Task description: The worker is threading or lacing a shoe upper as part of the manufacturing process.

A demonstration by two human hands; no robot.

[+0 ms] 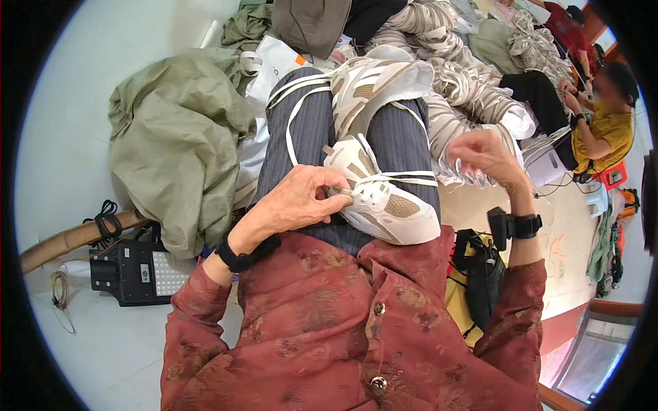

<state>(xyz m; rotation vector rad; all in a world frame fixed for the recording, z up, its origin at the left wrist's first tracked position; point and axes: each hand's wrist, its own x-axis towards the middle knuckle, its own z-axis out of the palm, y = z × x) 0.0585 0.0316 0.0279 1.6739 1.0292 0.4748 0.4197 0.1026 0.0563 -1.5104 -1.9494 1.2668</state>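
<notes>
**Shoe (391, 209) on the lap, gripped by the left hand (295, 198)**

Left thumb and fingers close in a pinch on the shoe's upper, beside the laces (373, 190). The shoe lies to that hand's right, its long axis slanting from far-left heel to near-right toe. The right hand (483, 157), farther off, curls loosely, contents unclear. Tan mesh meets smooth white overlays; laces are flat, trousers (406, 140) finely striped.

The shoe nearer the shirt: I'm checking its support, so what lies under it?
Dark striped trousers and the red shirt show around the shoe; what lies directly beneath it is covered.
</notes>
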